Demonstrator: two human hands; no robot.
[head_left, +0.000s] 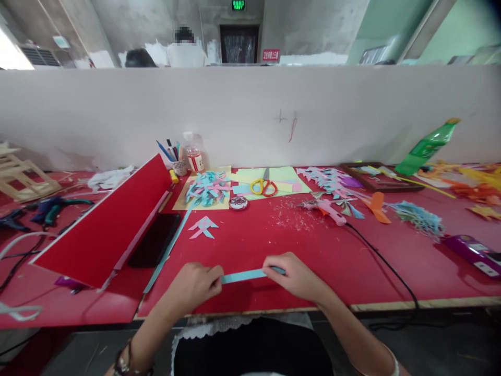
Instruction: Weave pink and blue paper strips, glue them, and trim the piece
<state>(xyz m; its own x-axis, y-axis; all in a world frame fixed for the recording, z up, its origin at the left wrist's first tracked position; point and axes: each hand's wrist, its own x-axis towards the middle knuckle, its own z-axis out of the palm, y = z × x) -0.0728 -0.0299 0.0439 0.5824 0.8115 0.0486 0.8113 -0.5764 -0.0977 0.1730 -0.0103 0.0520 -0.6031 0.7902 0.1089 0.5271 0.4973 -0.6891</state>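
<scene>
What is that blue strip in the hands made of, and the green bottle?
The blue strip looks like thin matte paper: flat and dull, pinched between the left hand and right hand. The green bottle looks like glossy, see-through plastic.

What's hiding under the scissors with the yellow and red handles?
The scissors lie on light green and yellow paper sheets, spread on the red table. Whatever lies under those sheets is covered.
</scene>
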